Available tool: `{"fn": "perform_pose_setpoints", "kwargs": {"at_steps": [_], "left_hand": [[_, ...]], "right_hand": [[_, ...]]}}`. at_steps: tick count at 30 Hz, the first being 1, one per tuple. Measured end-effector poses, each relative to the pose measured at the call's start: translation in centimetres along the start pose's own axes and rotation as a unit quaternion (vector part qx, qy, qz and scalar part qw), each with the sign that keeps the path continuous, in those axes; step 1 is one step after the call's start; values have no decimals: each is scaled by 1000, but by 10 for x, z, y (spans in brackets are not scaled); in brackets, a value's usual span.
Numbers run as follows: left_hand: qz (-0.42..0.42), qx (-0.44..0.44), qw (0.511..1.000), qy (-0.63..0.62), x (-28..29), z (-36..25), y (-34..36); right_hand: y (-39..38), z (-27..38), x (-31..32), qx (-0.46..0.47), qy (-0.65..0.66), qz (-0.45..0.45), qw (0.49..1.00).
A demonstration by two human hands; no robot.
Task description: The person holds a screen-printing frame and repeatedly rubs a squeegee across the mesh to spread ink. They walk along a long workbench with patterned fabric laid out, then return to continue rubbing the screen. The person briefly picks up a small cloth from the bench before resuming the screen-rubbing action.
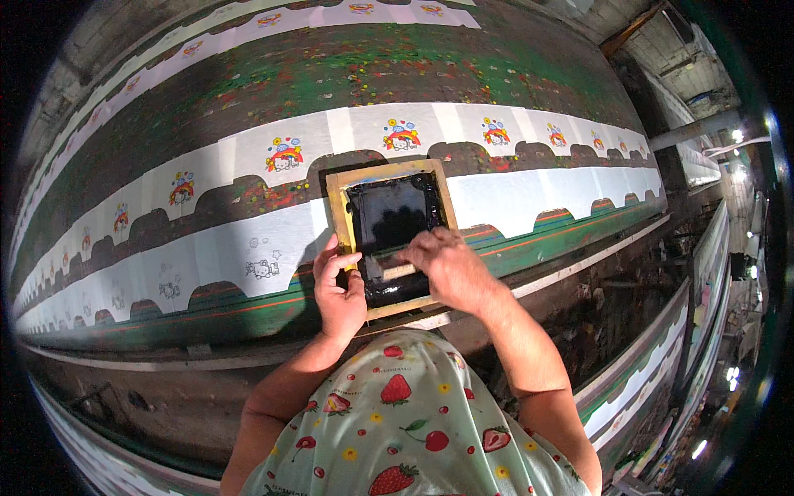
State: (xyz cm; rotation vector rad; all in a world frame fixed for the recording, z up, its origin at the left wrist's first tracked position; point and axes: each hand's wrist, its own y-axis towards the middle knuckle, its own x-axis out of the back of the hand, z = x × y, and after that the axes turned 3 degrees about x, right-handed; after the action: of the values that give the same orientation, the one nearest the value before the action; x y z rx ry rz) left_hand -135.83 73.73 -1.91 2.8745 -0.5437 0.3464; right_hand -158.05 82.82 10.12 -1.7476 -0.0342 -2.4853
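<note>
A wooden screen-printing frame [337,198] lies on the long table in front of me, its mesh [393,211] dark and smeared with wet black ink around the edges. My left hand [337,289] grips the frame's left side near the lower corner, fingers and thumb bent around the wood. Inside the frame, toward its near end, my right hand [447,269] holds a squeegee with a pale wooden handle [398,271]. The squeegee's blade is hidden. Under the frame runs a row of white fabric pieces; one piece [256,256] just left bears a black outline print.
Farther back lies a second fabric row [314,136] with colourful rainbow prints, and another row [248,25] beyond it. The green table [273,74] is spotted with paint. Its near edge [223,357] runs close to my apron [397,422]. More long tables [662,355] stand at right.
</note>
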Motion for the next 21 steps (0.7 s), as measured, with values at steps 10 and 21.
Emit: {"fn": "perform_pose_setpoints", "kwargs": {"at_steps": [10, 21], "left_hand": [[5, 32, 999, 23, -4, 3, -4], [-1, -53, 994, 100, -40, -19, -9]], "right_hand": [[-54, 37, -16, -20, 29, -29, 999], [-109, -11, -15, 6, 97, -107, 990]]}}
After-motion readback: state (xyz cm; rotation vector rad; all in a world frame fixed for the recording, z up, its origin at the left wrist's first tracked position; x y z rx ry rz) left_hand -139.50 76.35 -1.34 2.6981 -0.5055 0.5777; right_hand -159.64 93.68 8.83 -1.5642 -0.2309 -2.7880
